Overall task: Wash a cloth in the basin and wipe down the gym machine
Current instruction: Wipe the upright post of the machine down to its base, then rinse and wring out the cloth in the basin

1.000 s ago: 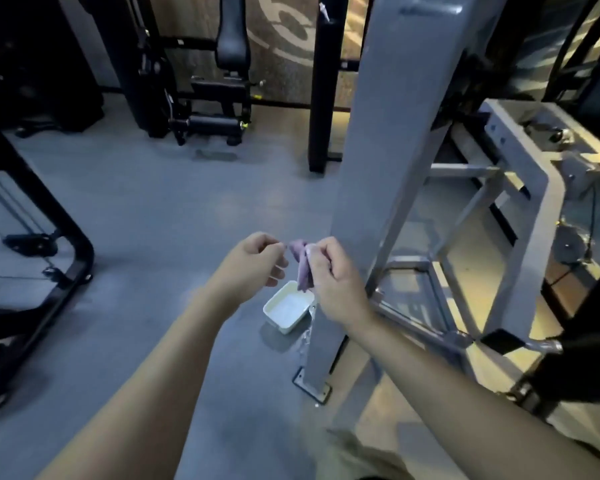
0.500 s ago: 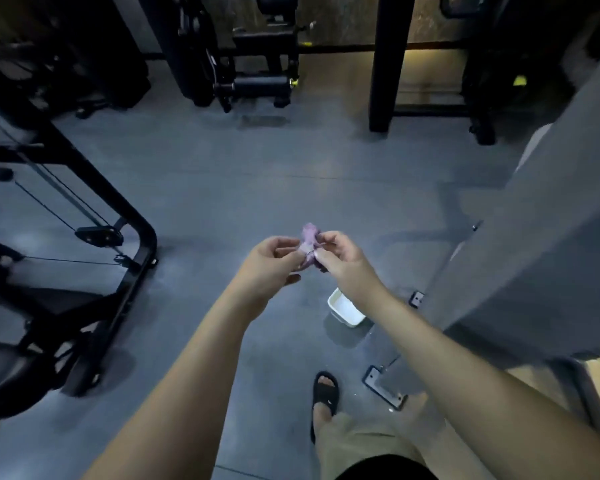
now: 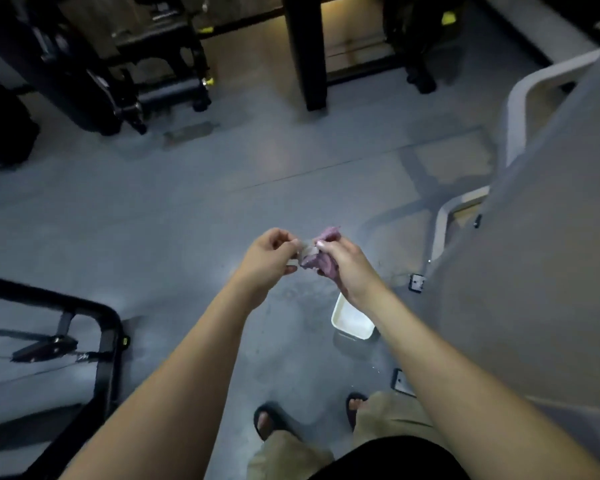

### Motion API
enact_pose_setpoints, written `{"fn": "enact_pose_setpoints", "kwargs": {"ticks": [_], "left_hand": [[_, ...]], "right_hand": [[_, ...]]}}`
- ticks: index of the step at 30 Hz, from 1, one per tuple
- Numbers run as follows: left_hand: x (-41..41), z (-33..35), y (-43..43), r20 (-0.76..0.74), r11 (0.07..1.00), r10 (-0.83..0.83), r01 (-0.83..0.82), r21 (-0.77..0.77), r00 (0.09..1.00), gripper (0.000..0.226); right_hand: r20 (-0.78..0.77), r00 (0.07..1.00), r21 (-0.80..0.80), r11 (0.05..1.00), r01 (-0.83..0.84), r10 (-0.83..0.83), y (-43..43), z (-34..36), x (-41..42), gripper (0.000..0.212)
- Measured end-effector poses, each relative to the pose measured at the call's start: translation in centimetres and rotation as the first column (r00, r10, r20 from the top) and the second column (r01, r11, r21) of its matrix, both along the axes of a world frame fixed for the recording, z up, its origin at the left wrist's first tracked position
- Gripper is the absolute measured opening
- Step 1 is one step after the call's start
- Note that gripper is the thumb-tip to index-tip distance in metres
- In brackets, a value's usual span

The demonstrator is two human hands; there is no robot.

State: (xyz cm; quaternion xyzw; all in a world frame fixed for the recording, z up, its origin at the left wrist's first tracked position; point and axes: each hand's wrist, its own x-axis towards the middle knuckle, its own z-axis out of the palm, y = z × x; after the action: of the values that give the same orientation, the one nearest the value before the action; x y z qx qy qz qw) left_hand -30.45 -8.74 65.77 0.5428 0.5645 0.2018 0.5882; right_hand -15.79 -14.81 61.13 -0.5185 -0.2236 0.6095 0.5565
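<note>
Cloth held bunched between both hands, above floor, up and left of basin. Left hand pinched on one edge; right hand clamped round bulk.

Risks, as judged: drips could miss basin and slick floor beside sandalled feet; pinched edge could slip.

Basin partly hidden by right forearm, water not discernible. Machine cut off at right. Cloth wetness unclear, frame dim.
</note>
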Motion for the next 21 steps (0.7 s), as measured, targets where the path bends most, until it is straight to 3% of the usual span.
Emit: {"fn": "enact_pose_setpoints", "kwargs": {"ticks": [4,8,13,17,19,21], "left_hand": [[4.4,-1.3,5.7,0.220,0.986,0.118,-0.089,-0.138,0.968,0.011],[7.6,-4.9,11.0,0.259,0.969,0.138,-0.076,-0.236,0.956,0.017],[11.0,-9.1,15.5,0.136,0.976,-0.146,0.166,-0.143,0.980,0.007],[12.6,-11.4,18.3,0.022,0.908,-0.418,0.419,-0.008,0.908,0.008],[13.2,-12.0,18.9,0.071,0.876,-0.473,0.478,-0.061,0.878,0.018],[13.6,-12.7,19.2,0.127,0.824,-0.529,0.544,-0.160,0.839,0.047]], "right_hand": [[0.085,0.972,-0.095,0.970,0.225,-0.217,2.5,-2.4,3.2,0.018],[0.302,0.878,-0.147,0.891,0.429,-0.372,4.3,-4.6,5.1,0.022],[0.393,0.730,-0.136,0.750,0.647,-0.559,7.4,-6.7,4.0,0.028],[0.416,0.603,-0.156,0.599,0.785,-0.681,9.8,-7.7,2.7,0.033],[0.440,0.570,-0.170,0.558,0.812,-0.694,10.5,-8.4,3.0,0.030],[0.410,0.546,-0.167,0.528,0.833,-0.731,10.8,-9.4,3.7,0.026]]}}
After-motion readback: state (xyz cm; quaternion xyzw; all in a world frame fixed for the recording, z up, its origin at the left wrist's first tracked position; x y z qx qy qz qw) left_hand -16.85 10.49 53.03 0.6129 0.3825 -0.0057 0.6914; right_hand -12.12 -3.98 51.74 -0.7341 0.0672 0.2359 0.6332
